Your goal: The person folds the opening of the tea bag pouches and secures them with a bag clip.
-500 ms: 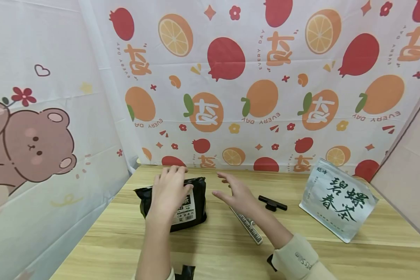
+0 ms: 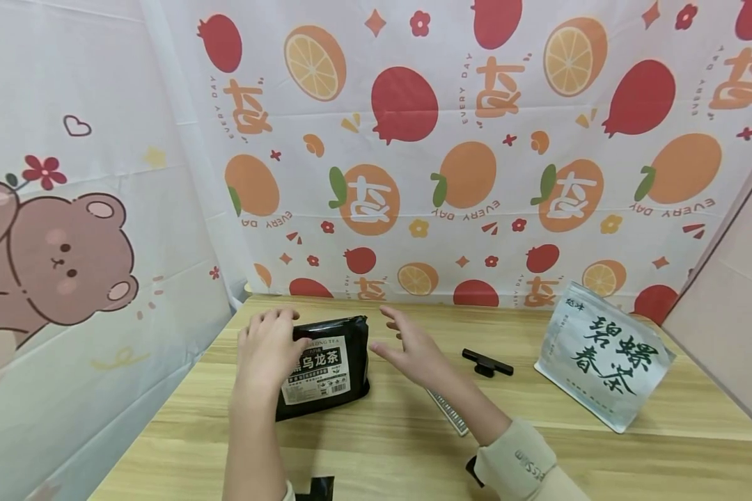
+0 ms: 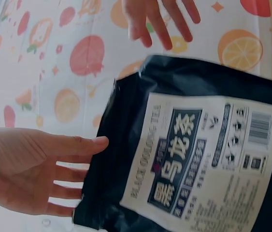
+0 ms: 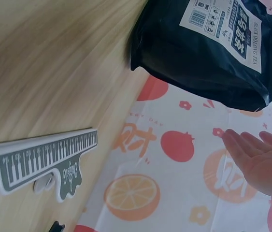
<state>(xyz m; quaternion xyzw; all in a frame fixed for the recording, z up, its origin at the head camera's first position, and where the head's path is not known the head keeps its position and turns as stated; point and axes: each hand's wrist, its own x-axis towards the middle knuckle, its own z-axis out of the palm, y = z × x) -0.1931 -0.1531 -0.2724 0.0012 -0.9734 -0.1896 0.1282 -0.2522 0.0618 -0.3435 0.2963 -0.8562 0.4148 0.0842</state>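
Observation:
A black bag of oolong tea [image 2: 316, 372] with a pale printed label stands upright on the left of the table. My left hand [image 2: 268, 348] is over its upper left part; in the left wrist view the thumb [image 3: 99, 141] overlaps the bag's top edge, and the other fingers pass behind it. Right of the bag, my right hand [image 2: 413, 351] is held in the air with fingers spread, holding nothing. Under the right forearm lies a clip with a piano-key print [image 4: 44, 162], partly hidden in the head view.
A black clip [image 2: 487, 363] lies on the wooden table [image 2: 182, 417] to the right of my right hand. Farther right stands a silver tea pouch [image 2: 604, 358] with dark lettering. Behind the table hangs a fruit-patterned cloth [image 2: 407, 174].
My left hand has moved left over the bag and a little lower, uncovering more of the label. My right hand has shifted slightly left. The bag stays in place.

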